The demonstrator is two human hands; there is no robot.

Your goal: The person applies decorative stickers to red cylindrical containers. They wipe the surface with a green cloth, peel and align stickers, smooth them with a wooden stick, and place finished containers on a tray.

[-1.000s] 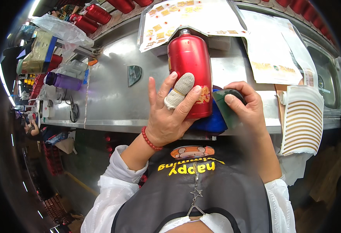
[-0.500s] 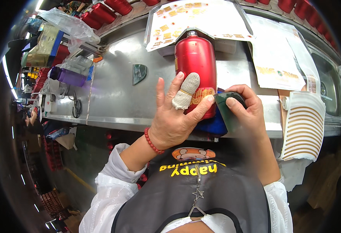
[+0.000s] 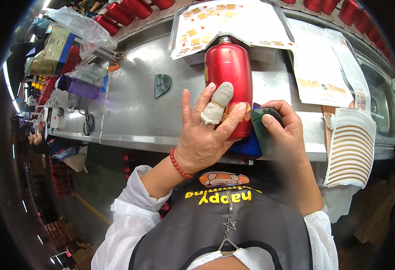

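A red metal bottle (image 3: 229,67) lies on the steel table with its neck pointing away from me. Near its base is a decal (image 3: 246,110) in gold and red. My left hand (image 3: 204,130) rests on the bottle with fingers spread, the thumb over the decal. A grey knitted finger cover (image 3: 218,103), bound by a rubber band, sits on one of its fingers. Beside the base, my right hand (image 3: 289,130) pinches a dark green flat scraper (image 3: 261,126) between thumb and fingers. The scraper's tip is close to the bottle's side; whether they touch I cannot tell.
Another dark green scraper (image 3: 162,85) lies left of the bottle. Decal sheets (image 3: 233,27) cover a tray beyond it, with more sheets (image 3: 319,67) and a striped strip (image 3: 350,148) to the right. A purple bottle (image 3: 78,86) and scissors (image 3: 88,121) lie left; red bottles line the back.
My left thumb has shifted a little up and away from the scraper's tip. The red bottle has moved slightly right. My right hand keeps hold of the scraper, nearly in place.
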